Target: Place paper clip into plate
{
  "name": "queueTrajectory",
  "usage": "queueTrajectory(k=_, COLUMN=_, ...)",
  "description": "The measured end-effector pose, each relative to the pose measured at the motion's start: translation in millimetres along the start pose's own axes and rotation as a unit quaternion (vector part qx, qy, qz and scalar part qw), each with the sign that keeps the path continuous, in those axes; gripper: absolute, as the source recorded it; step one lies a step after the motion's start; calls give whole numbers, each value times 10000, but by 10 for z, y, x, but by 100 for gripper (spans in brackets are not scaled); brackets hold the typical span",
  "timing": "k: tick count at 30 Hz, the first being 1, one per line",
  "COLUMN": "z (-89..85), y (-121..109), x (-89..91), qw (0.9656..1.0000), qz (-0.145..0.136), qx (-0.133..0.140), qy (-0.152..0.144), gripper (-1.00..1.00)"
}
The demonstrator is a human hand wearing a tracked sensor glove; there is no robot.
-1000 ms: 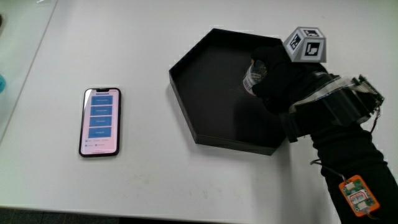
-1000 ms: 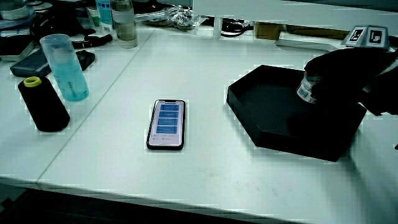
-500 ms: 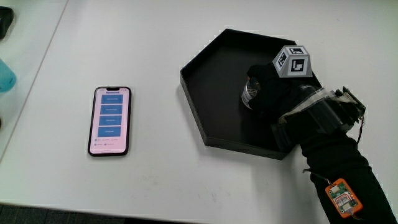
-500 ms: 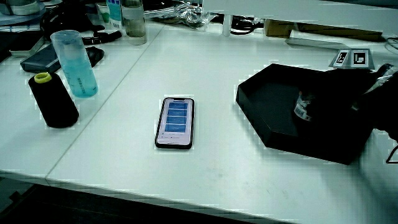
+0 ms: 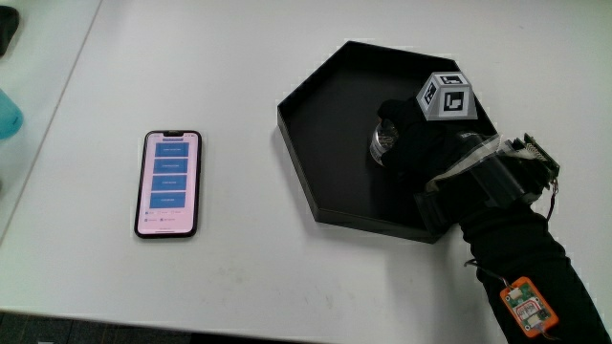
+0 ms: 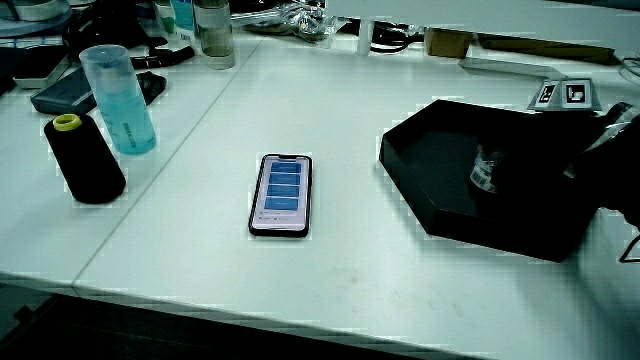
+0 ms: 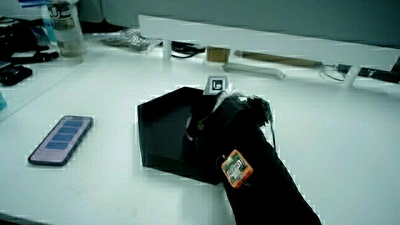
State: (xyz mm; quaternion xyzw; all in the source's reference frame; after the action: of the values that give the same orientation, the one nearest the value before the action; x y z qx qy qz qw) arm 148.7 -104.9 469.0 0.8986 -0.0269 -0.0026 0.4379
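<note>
Main view has the hand over the tray, near the tray's three o'clock wall, with the forearm crossing the rim at about five o'clock. The fingers are curled around a small clear jar with a label; no loose paper clip shows, so the clips are presumably inside it. The jar sits at the nine o'clock edge of the hand, a little toward three o'clock from the tray's centre. A cube rides on the back of the hand.

In a side view the jar hangs low inside the tray, below the line of the rim, gripped by the hand. I cannot tell whether its base touches the floor.

The step looks like the set-down, nearly finished. To do it well:

- Lower the jar straight until the base meets the floor flat. It looks roughly upright now; a tilt would let it roll.
- Loosen the fingers only after it rests, and spread them evenly so none drags it over.
- Lift the hand straight up before drawing it toward five o'clock, so the forearm clears the wall and does not shove the tray.

In a side view the hand hides the jar, so the release is best judged from above.

A phone lies well apart, at nine o'clock from the tray, out of the way.
</note>
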Motion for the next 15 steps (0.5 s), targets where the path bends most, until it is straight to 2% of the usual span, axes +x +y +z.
queueTrajectory(k=1, z=-5, y=13, x=8, qw=9999, qz=-81, qx=-20, qy=-92, gripper=-53)
queueTrajectory(k=2, z=-16, y=37, x=24, qw=9997, qz=-79, qx=-223, qy=-103, gripper=-60)
queueTrajectory(k=3, z=-10, y=26, x=34, qw=9993, qz=75, qx=-361, qy=53, gripper=-67)
queueTrajectory(k=4, z=9, y=0, x=43, qw=9992, qz=134, qx=-343, qy=129, gripper=-73)
queueTrajectory(k=5, z=20, y=3, x=70, qw=9998, qz=25, qx=-157, qy=89, gripper=-80)
queueTrajectory(k=8, z=91, y=-25, x=118, qw=9991, qz=149, qx=-260, qy=309, gripper=-100)
queueTrajectory(k=12, z=143, y=-91, x=141, qw=9988, qz=108, qx=-63, qy=479, gripper=-100)
queueTrajectory(k=14, z=148, y=-104, x=137, qw=9988, qz=106, qx=126, qy=465, gripper=-100)
queueTrajectory(k=15, z=149, y=-111, x=126, qw=9987, qz=125, qx=89, qy=482, gripper=-100)
